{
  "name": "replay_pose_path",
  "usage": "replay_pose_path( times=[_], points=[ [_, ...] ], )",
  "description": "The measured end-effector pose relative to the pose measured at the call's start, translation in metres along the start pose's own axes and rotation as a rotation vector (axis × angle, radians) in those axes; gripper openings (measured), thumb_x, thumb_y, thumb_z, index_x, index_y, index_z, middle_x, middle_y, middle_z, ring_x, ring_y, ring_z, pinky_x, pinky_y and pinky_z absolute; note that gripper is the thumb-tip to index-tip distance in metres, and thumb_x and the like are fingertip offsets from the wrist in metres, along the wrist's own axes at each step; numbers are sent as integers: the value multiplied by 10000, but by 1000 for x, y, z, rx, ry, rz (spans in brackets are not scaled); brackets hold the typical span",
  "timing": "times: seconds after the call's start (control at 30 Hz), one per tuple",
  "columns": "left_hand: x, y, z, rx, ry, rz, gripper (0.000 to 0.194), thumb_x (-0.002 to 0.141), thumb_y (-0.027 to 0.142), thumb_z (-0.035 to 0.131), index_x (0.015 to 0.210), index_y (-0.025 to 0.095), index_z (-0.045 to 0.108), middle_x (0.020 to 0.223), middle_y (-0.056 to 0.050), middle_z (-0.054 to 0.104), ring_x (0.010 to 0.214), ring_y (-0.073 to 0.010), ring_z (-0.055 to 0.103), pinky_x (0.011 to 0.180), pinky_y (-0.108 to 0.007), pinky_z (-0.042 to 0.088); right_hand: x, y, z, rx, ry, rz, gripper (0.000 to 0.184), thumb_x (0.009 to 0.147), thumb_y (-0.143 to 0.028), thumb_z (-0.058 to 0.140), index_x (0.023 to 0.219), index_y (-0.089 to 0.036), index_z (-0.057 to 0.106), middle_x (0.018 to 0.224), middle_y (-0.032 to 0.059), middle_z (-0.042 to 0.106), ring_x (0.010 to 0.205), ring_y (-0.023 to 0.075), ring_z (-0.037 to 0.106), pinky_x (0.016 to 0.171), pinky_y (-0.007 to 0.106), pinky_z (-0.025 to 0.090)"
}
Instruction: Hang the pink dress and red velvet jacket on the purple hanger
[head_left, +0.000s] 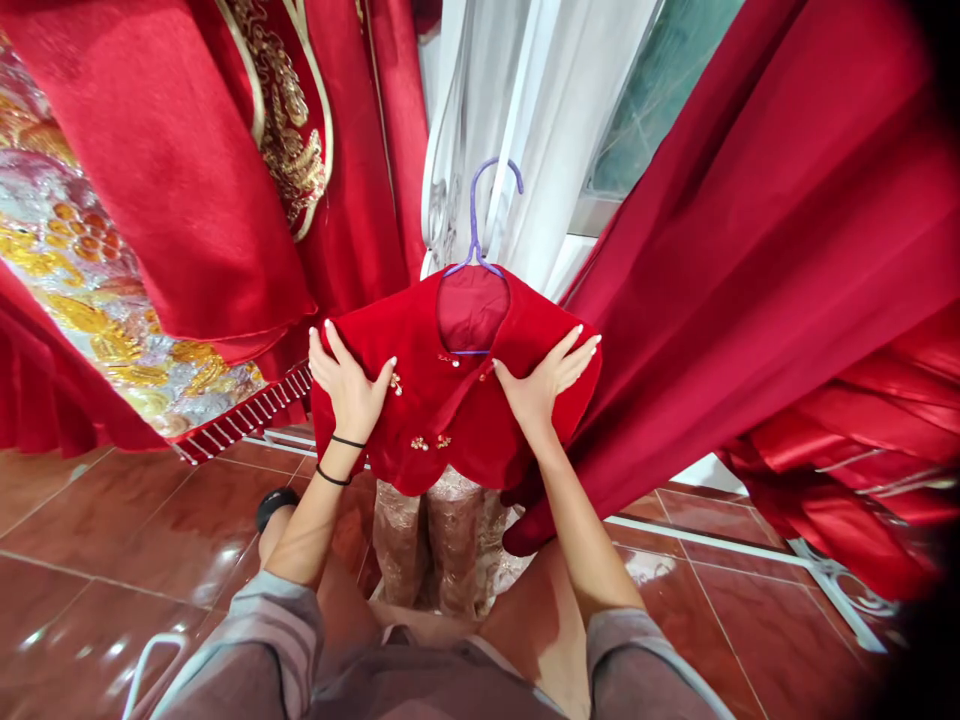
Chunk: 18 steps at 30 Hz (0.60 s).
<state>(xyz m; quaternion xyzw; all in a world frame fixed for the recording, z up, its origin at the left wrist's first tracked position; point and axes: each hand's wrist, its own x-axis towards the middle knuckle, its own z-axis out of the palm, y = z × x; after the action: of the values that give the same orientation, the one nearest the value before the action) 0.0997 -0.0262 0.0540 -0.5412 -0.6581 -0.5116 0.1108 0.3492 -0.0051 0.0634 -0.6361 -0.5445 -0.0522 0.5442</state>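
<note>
- The red jacket (465, 420) is in the middle, front side up, between the person's forearms; its collar points away from the body, its scalloped hem towards the lap.
- The left hand (349, 395) lies on the jacket's left-of-view shoulder; its fingers are spread and released, laid over the cloth, with the thumb pointing inward, just beside a gold ornament (397, 385).
- The right hand (538, 388) lies on the opposite shoulder; its fingers are likewise stretched out and unclenched, tips near the outer edge, the thumb by the front opening.
- A purple hanger (474, 215) sits inside the jacket; its neck rises out of the collar, its hook crosses in front of a white pole (517, 110); whether the hook bears on anything, I cannot tell.
- Shiny beige cloth (454, 545) shows below the hem, between the person's legs.
- To the left hang red garments; one carries gold embroidery (289, 130), another a silver and gold panel (82, 260) with a beaded fringe (247, 420) near the jacket.
- To the right, a large red drape (750, 260) slants down beside the jacket.
- Two dark bands (348, 441) circle the left wrist; glossy tiles (135, 530) cover the floor.
</note>
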Motion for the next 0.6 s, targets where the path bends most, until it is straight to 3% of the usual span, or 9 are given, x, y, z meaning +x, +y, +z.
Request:
replay_pose_path(
  times=[0.1, 0.2, 0.27, 0.33, 0.4, 0.47, 0.53, 0.6],
  points=[
    [16, -7, -7, -52, -28, 89, 724, 874, 365, 532, 1499, 82, 302, 1505, -235, 342, 1413, -333, 322, 1164, -473, 269, 19, 4, 8, -34, -1, 47, 997, 728, -478, 685, 1537, -164, 195, 1619, 221, 7, 1483, 428, 34, 1086, 742, 81],
    [35, -16, -22, -147, -65, 148, 536, 878, 206, 397, 1398, 99, 478, 1394, -183, 523, 1322, -260, 471, 1142, -402, 339, 31, 15, -3, -15, 29, 19, 575, 846, -360, 523, 1407, -246, 471, 1575, 133, 303, 1437, 355, 275, 1099, 727, 103],
    [49, -22, -35, -242, -119, 133, 466, 868, 218, 394, 1274, 111, 598, 1262, -156, 637, 1205, -257, 573, 1097, -413, 399, 43, 22, -19, 27, 40, -10, 433, 862, -268, 444, 1254, -226, 623, 1423, 115, 531, 1321, 313, 463, 1117, 669, 197],
    [65, -30, -50, -410, -279, 51, 392, 852, 317, 466, 1105, 120, 690, 1070, -136, 717, 1039, -272, 652, 980, -433, 496, 61, 26, -39, 88, 7, -52, 393, 851, -214, 426, 1135, -191, 697, 1210, 110, 683, 1154, 277, 602, 1079, 562, 353],
    [80, -41, -65, -636, -552, -91, 367, 796, 425, 581, 961, 133, 729, 883, -127, 735, 867, -279, 688, 807, -429, 566, 85, 29, -60, 132, -105, -88, 344, 835, -199, 467, 1052, -170, 733, 1037, 98, 741, 1017, 255, 663, 993, 465, 454],
    [93, -55, -75, -822, -776, -255, 311, 721, 429, 698, 854, 151, 740, 766, -127, 720, 722, -264, 683, 661, -403, 575, 111, 30, -80, 172, -287, -77, 270, 817, -210, 535, 968, -159, 753, 923, 82, 753, 920, 240, 684, 930, 422, 487],
    [102, -67, -76, -937, -840, -406, 194, 690, 324, 753, 792, 159, 738, 727, -121, 710, 633, -228, 658, 599, -369, 561, 134, 30, -94, 267, -498, 22, 197, 799, -244, 597, 879, -150, 751, 811, 67, 745, 800, 217, 688, 861, 397, 513],
    [104, -74, -67, -1096, -805, -522, 120, 703, 237, 744, 770, 139, 726, 708, -99, 696, 607, -198, 642, 596, -338, 555, 146, 31, -100, 417, -715, 178, 173, 760, -293, 677, 840, -152, 737, 742, 53, 730, 698, 197, 676, 777, 369, 536]
  ],
)
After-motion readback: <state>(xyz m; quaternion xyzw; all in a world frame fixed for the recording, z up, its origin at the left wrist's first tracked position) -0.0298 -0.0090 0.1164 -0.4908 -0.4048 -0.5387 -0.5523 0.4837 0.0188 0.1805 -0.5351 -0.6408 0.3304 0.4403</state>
